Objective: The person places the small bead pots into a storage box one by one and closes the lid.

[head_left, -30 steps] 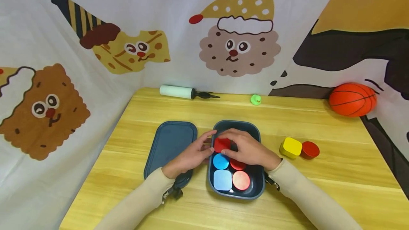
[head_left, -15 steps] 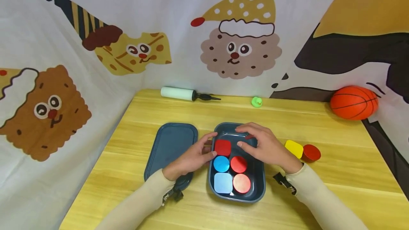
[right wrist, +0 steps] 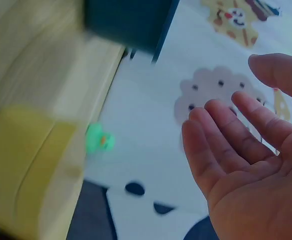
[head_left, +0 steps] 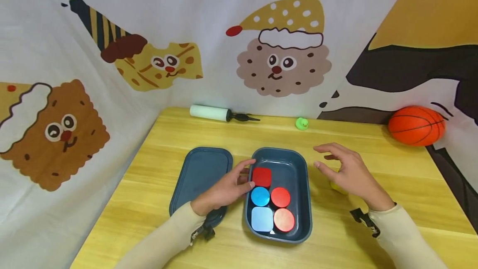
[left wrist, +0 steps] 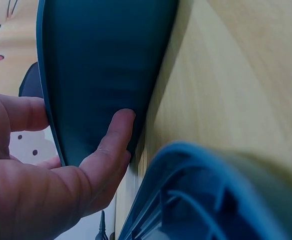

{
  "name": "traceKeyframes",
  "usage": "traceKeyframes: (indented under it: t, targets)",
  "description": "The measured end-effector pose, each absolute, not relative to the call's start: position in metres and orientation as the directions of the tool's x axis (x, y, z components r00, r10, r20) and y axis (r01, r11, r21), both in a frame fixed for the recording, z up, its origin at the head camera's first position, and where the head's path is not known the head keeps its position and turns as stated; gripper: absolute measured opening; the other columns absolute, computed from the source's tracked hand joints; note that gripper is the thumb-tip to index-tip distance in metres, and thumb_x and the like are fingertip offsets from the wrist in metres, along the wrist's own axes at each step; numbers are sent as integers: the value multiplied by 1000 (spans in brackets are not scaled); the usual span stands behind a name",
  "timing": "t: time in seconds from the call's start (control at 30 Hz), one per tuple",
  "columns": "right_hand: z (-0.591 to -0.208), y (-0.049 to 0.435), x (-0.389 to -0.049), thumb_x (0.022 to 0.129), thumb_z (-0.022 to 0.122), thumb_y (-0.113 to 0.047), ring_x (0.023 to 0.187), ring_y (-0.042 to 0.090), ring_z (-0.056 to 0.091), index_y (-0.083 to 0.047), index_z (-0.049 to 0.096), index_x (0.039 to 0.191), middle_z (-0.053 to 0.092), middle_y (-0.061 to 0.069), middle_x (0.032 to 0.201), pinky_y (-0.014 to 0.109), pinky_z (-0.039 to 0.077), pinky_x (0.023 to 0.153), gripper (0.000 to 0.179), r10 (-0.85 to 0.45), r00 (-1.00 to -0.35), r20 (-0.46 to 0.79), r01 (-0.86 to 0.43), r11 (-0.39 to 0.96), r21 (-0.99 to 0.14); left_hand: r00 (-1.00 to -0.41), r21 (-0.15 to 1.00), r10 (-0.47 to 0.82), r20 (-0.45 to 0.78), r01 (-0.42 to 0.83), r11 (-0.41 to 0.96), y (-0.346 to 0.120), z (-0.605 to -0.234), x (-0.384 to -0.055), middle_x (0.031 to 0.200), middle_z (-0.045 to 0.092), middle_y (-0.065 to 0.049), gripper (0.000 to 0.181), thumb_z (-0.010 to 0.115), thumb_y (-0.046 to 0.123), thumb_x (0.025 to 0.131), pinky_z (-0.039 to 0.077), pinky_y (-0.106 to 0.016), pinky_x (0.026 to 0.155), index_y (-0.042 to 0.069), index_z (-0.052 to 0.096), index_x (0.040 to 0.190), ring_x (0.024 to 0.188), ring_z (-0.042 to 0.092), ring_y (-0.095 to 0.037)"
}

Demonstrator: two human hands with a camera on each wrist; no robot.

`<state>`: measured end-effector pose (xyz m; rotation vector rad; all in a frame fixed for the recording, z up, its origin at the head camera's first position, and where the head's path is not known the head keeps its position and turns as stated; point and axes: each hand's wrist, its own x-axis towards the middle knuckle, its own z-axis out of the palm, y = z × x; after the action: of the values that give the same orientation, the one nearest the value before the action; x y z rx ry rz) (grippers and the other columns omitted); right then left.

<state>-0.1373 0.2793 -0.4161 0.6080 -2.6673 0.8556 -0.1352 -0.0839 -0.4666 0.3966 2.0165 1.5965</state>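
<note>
The right hand [head_left: 349,173] has just let go of the glossy red square block with rounded corners [head_left: 262,175]. 1 s ago it was down in the deep slate-blue rounded-rectangular box [head_left: 285,173] with its fingers at that block; now it hangs outside, to the right of the box, thumb and fingers spread apart with nothing between them. The red square block stays in the upper left of the box, so its placing looks finished, and the hand is free.

The left hand [head_left: 228,188] keeps its hold on the box's left wall, thumb and a finger at the rim, other fingers against the outside.

5 blocks now sit in the box. Below the red square come a bright-blue round block [head_left: 260,196] and a pale-blue square block with rounded corners [head_left: 262,219]; to their right are a red round block [head_left: 280,197] and, nearest the person, a lighter, shiny red round block [head_left: 284,220]. The far right of the box floor is bare. A yellow block with rounded sides [right wrist: 23,170] is outside the box on the pale wooden table [head_left: 149,202], mostly covered by the right hand in the head view. The matching slate-blue flat lid [head_left: 203,169] lies left of the box.

I can read no brand, label or writing; the white cloth [head_left: 220,53] behind shows only printed cartoon food.
</note>
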Motion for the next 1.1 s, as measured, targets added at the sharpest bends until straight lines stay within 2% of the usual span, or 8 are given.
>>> traceKeyframes:
  t: [0.13,0.2,0.43,0.53,0.63,0.8,0.93,1.1]
  targets:
    - [-422,297,-135,88,87,-17,100,29,74,-17,75,128,77,3,122,19,54,84,41,-263,-877,401,-441,772,-458,-817,960,529,-229,-98,264,-84,-467,-133,156,46,-15,68,61,18,108,60,-44,100,23,29,168,139,56,-34]
    - [-426,303,-135,88,87,-18,103,31,73,-16,75,127,77,4,121,18,50,85,41,-251,-882,399,-428,782,-454,-819,959,526,-230,-100,264,-84,-467,-133,156,46,-15,67,61,18,108,60,-45,100,24,30,167,139,56,-34]
    - [-442,326,-131,93,83,-30,120,39,67,-14,72,132,74,11,131,56,51,96,43,-235,-932,277,-343,822,-455,-818,960,528,-228,-97,264,-85,-469,-135,156,46,-15,67,62,18,108,59,-45,102,23,30,167,139,56,-34]
    - [-446,337,-126,93,83,-34,100,32,71,-14,70,135,71,15,134,46,57,80,48,-254,-938,237,-337,835,-435,-814,961,535,-226,-95,261,-85,-470,-136,156,47,-15,67,61,18,108,59,-45,101,23,30,167,139,57,-34]
    - [-449,346,-123,91,86,-33,83,23,68,-14,71,135,72,14,133,31,53,66,50,-258,-936,241,-339,847,-409,-815,960,534,-224,-90,265,-84,-470,-137,154,47,-14,67,62,18,108,60,-44,100,24,30,167,137,57,-33]
    - [-453,354,-119,86,90,-38,97,29,69,-13,72,133,73,13,130,37,52,78,57,-260,-943,209,-324,865,-382,-819,959,529,-223,-88,268,-85,-469,-137,154,47,-14,67,62,18,108,60,-44,100,24,31,167,137,57,-33]
    - [-460,357,-117,84,90,-44,74,12,57,-11,70,135,74,12,119,27,45,63,64,-283,-951,128,-310,859,-406,-816,959,529,-232,-101,265,-86,-469,-135,154,47,-14,66,62,18,108,60,-45,100,24,32,166,137,57,-34]
    - [-465,355,-118,81,93,-43,62,1,45,-11,70,135,70,4,103,22,40,54,66,-290,-950,117,-312,857,-409,-817,958,527,-235,-100,270,-87,-468,-135,153,48,-13,66,62,19,108,61,-43,98,25,32,166,135,57,-32]
